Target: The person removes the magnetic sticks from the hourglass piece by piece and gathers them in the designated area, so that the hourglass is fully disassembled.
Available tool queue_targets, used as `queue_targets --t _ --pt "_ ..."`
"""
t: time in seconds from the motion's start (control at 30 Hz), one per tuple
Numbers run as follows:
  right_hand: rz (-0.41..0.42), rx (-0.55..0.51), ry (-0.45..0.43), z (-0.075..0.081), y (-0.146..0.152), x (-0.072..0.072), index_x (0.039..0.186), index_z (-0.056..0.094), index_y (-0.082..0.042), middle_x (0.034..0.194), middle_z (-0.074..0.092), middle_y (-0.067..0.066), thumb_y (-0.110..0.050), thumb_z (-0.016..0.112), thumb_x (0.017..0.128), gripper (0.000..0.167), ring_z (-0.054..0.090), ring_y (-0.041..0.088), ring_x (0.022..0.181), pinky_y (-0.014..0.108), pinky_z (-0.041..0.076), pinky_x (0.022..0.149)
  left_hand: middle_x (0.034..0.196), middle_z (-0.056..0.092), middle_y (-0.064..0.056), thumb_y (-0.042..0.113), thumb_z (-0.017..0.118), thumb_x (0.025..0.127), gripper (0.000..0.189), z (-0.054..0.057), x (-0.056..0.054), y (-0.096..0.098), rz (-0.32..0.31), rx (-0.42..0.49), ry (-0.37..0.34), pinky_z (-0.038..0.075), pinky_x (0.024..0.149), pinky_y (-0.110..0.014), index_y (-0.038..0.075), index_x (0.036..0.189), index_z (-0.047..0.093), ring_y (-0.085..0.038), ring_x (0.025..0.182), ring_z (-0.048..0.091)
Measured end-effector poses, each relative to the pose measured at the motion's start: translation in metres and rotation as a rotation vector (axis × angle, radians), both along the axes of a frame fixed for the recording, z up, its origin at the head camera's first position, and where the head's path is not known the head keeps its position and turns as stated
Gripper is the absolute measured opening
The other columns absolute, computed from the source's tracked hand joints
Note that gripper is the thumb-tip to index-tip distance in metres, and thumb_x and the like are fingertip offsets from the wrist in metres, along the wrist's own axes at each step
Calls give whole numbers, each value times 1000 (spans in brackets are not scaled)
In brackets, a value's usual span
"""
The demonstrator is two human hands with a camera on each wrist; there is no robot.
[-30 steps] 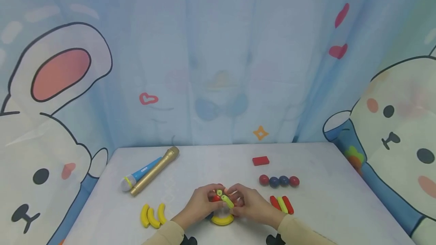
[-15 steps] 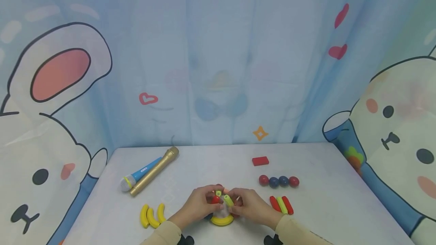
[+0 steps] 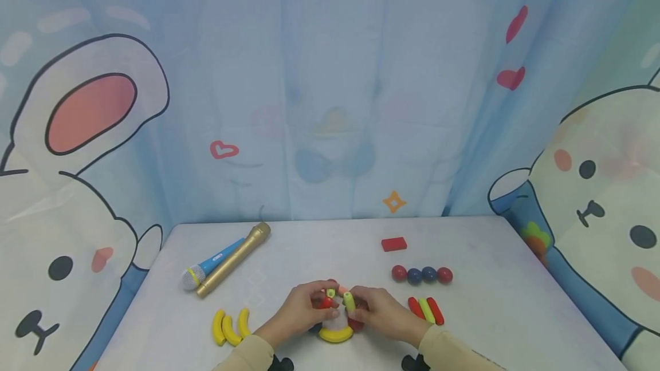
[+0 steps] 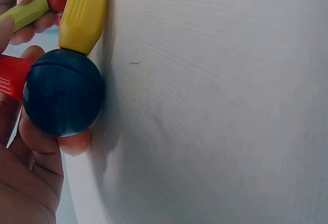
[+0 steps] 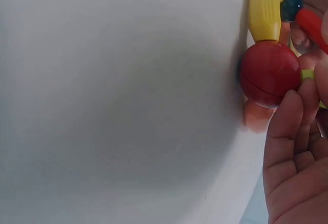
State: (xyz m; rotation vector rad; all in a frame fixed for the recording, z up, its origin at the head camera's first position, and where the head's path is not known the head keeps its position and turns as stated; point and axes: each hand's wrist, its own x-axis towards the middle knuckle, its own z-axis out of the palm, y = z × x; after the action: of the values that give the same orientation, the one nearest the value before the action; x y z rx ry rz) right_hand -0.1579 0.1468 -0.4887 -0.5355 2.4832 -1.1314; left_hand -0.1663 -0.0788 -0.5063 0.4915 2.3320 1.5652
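Both hands work on a small build of magnetic sticks and balls just above the front middle of the table. My left hand (image 3: 298, 311) grips a red magnetic stick (image 4: 12, 76) that joins a blue ball (image 4: 64, 92). With thumb and fingers my right hand (image 3: 382, 312) pinches a light green magnetic stick (image 3: 349, 302), which meets a red ball (image 5: 270, 73). A curved yellow piece (image 3: 336, 335) links the blue and red balls along the near side. Another light green end (image 3: 330, 292) shows by the left fingertips; the far side of the build is mostly hidden.
Several curved yellow pieces (image 3: 230, 328) lie left. Behind them rest a blue microphone (image 3: 213, 260) and a gold stick-shaped microphone (image 3: 234, 259). To the right are red and green sticks (image 3: 427, 310), a row of balls (image 3: 429, 274) and a red block (image 3: 394, 244).
The light green stick in my right hand has swung from a slant to nearly upright, its lower end now at the red ball. My left hand has hardly moved.
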Motion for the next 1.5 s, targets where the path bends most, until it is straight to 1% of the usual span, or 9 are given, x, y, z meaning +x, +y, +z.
queue_targets --t 0.23,0.37,0.5,0.7,0.87,1.03,1.17,1.37,1.5 --pt "-9 -28 -33 -1 2 0 124 55 -9 89 60 -2 -16 68 96 31 58 17 81 31 54 76 94 74 8 13 83 82 50 -1 1 0 2 -5 -3 56 82 -29 18 128 66 -8 90 68" --pt "-8 -64 -11 0 7 2 139 45 -19 91 62 -3 -17 65 98 45 61 16 81 36 57 80 94 74 7 14 84 82 50 0 2 -1 2 -6 -1 56 82 -31 17 129 66 -9 90 67" --pt "-24 -70 35 5 16 4 141 45 -27 94 62 -2 -17 67 96 51 60 17 81 32 57 75 95 75 6 15 83 83 49 0 3 -1 0 -1 -1 56 83 -31 16 128 66 -9 91 67" --pt "-168 -28 109 19 46 8 140 50 -23 97 59 0 -3 79 84 66 56 18 80 26 54 66 93 75 4 13 82 83 48 1 3 -1 3 2 -1 56 81 -30 16 128 66 -10 87 67" --pt "-321 24 86 25 98 10 140 54 -18 110 59 3 -5 81 82 66 58 19 84 27 56 64 91 74 4 12 83 82 48 0 4 -1 11 -3 2 56 77 -27 16 127 66 -11 83 65" --pt "-352 189 70 11 169 8 142 51 -10 105 58 7 -10 82 81 68 56 20 85 29 55 68 91 74 5 11 82 82 48 1 4 -1 14 -3 1 56 74 -26 15 127 66 -12 82 66" --pt "-343 321 37 -8 206 4 140 53 -9 96 56 6 -14 84 78 69 53 22 83 34 54 70 92 74 3 10 82 83 48 1 4 -1 17 2 -10 56 75 -27 15 128 66 -12 84 66" --pt "-273 395 10 -19 220 -2 141 54 -12 101 58 7 -20 85 77 71 52 24 88 42 55 77 92 74 3 11 82 83 48 0 4 -1 11 8 -2 56 75 -25 16 128 66 -13 83 65" --pt "-263 406 5 -19 219 -3 141 54 -13 94 55 5 -18 85 77 72 51 23 85 38 52 73 92 74 4 11 83 82 49 0 4 0 12 6 -4 55 74 -25 16 128 66 -13 82 65"
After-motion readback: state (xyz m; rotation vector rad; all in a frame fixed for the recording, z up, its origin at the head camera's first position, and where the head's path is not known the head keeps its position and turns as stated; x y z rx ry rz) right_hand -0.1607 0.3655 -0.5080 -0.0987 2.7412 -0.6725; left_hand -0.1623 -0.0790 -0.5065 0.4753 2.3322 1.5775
